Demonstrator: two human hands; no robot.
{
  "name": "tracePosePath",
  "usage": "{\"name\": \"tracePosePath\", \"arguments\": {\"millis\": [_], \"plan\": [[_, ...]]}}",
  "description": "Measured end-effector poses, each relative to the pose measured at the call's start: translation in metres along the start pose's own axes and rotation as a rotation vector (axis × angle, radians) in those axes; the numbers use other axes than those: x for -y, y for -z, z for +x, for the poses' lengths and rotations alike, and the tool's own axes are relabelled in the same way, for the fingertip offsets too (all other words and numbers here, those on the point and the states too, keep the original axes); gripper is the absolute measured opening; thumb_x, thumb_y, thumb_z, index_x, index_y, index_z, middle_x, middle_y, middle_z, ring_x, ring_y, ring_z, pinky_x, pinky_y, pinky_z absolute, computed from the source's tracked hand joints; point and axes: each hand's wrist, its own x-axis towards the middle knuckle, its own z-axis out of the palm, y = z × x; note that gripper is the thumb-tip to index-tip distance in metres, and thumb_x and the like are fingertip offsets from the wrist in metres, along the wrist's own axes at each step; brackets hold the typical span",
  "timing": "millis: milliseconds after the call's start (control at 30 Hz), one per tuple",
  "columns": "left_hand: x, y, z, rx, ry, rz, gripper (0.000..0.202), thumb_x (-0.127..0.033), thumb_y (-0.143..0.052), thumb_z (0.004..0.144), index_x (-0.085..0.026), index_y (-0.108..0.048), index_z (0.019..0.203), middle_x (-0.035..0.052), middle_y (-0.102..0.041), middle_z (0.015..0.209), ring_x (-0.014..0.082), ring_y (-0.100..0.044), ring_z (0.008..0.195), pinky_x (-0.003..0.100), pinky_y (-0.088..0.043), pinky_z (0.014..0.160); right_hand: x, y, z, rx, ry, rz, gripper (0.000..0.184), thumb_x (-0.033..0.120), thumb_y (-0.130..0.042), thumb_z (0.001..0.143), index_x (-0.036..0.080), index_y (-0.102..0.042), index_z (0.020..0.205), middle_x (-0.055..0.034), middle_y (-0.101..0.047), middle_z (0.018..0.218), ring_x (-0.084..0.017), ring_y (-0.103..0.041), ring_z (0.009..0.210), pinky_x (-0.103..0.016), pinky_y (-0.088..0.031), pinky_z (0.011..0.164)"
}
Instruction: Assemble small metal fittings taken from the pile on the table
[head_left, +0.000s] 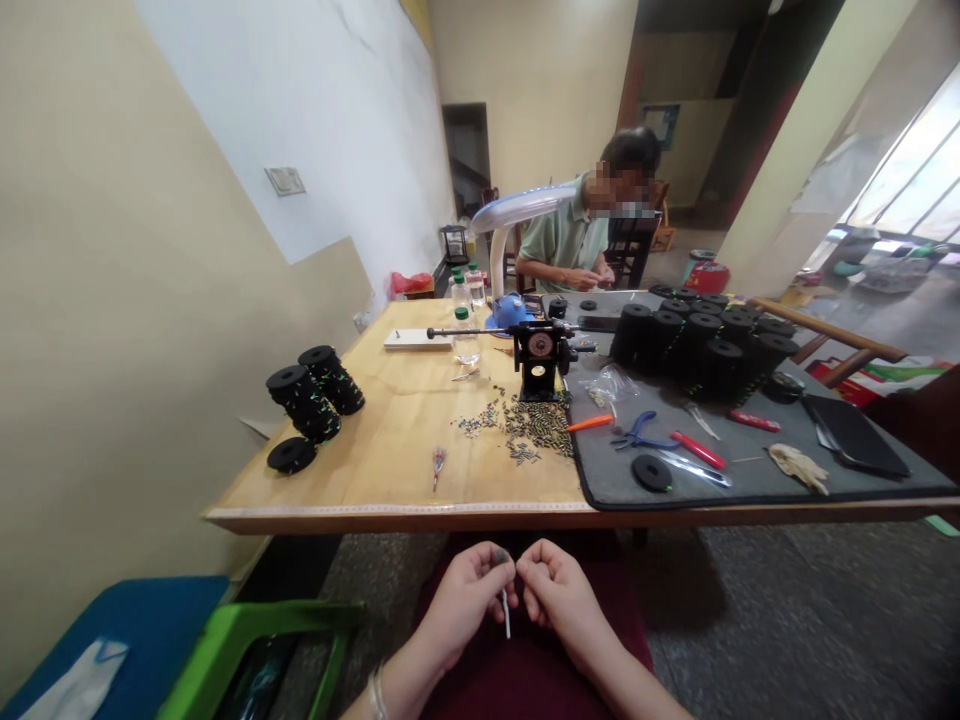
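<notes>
Thin straight white stick (pixel 507 615) sits at the left hand (pixel 469 592), poking down from just under thumb and finger; left fingers curled, closed on it, with a dark grey cover (pixel 502 555) at a fingertip. Right hand (pixel 553 592) just beside, thumb and fingertips brought together in a pinch; cannot tell if they grip anything. Tips of both hands nearly meet, stick's lower end hanging free over dark maroon cloth (pixel 555 690) below the fingers. Smooth, pale brown wooden table (pixel 390 440) beyond the fingertips, its straight near edge carrying a white measuring strip (pixel 405 511). Ahead-left of fingers: small, pointed, red-and-clear piece (pixel 438 468). Straight ahead: loose, grainy heap of tiny dark-and-yellow pieces (pixel 536 425), then boxy black metal device (pixel 538 360) with a long rod. Ahead-right: flat dark grey mat (pixel 615 480), rounded corner, bearing round black foam spool (pixel 651 473) and pliers with blue handles (pixel 643 432). Far left of fingers, cylindrical stacks of black foam spools (pixel 315 390). Open gap between fingers and table edge; bare wood runs between stacks and pointed piece.
</notes>
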Motion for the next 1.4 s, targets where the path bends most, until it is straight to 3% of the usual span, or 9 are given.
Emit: {"name": "tracePosePath", "arguments": {"millis": [300,567,833,1000,1133,1267,1400], "plan": [[0.002,-0.002,0.001,0.027,-0.038,0.081,0.030,-0.041,-0.067,0.071,-0.016,-0.052,0.070,-0.0001,-0.058,0.051,0.0123,-0.055,0.048,0.020,-0.041,0.043,-0.002,0.001,0.002,0.000,0.054,0.056,0.053,0.068,-0.065,0.066,0.019,-0.046,0.074,0.0077,-0.045,0.038,-0.007,-0.032,0.033,-0.017,-0.020,0.036],[-0.003,-0.002,-0.006,0.104,-0.069,0.052,0.014,-0.021,-0.063,0.070,-0.015,-0.052,0.076,-0.0018,-0.058,0.059,0.0098,-0.052,0.053,0.021,-0.043,0.053,-0.005,0.004,0.002,-0.053,0.070,0.167,0.046,0.060,-0.065,0.072,0.019,-0.044,0.075,0.0115,-0.037,0.037,-0.004,-0.019,0.033,-0.018,-0.012,0.036],[0.003,-0.001,0.001,0.012,-0.081,0.109,0.005,-0.019,-0.056,0.070,-0.017,-0.052,0.069,-0.0044,-0.050,0.049,0.0087,-0.042,0.044,0.020,-0.033,0.046,-0.006,0.004,0.003,-0.049,0.110,0.115,0.044,0.059,-0.063,0.075,0.019,-0.044,0.073,0.0118,-0.032,0.041,-0.005,-0.020,0.036,-0.019,-0.011,0.039],[-0.001,-0.001,0.000,-0.053,-0.196,0.259,0.009,-0.020,-0.062,0.068,-0.015,-0.059,0.062,-0.0014,-0.055,0.058,0.0107,-0.045,0.056,0.021,-0.034,0.054,-0.007,0.002,0.004,-0.001,0.109,0.112,0.044,0.059,-0.063,0.075,0.020,-0.043,0.075,0.0106,-0.034,0.044,-0.006,-0.022,0.039,-0.020,-0.013,0.041],[-0.005,0.000,-0.002,-0.078,-0.192,0.339,0.012,-0.024,-0.067,0.068,-0.014,-0.066,0.061,-0.0012,-0.057,0.052,0.0111,-0.042,0.052,0.022,-0.031,0.053,-0.004,0.002,0.003,0.042,0.088,0.113,0.048,0.064,-0.063,0.073,0.020,-0.043,0.075,0.0099,-0.034,0.046,-0.007,-0.022,0.041,-0.020,-0.013,0.043],[-0.007,0.003,-0.002,-0.076,-0.194,0.242,0.014,-0.028,-0.071,0.067,-0.014,-0.069,0.068,0.0015,-0.062,0.062,0.0131,-0.048,0.059,0.023,-0.035,0.059,0.000,0.003,0.001,0.074,0.052,0.056,0.047,0.062,-0.063,0.072,0.019,-0.046,0.076,0.0099,-0.033,0.048,-0.007,-0.021,0.043,-0.021,-0.014,0.043],[-0.009,0.005,-0.002,-0.047,-0.149,0.039,0.021,-0.036,-0.070,0.071,-0.016,-0.065,0.076,-0.0015,-0.056,0.066,0.0091,-0.044,0.055,0.020,-0.034,0.054,0.000,0.004,-0.001,0.098,0.075,-0.082,0.030,0.043,-0.063,0.072,0.018,-0.047,0.068,0.0079,-0.034,0.051,-0.008,-0.025,0.047,-0.022,-0.018,0.047]]}}
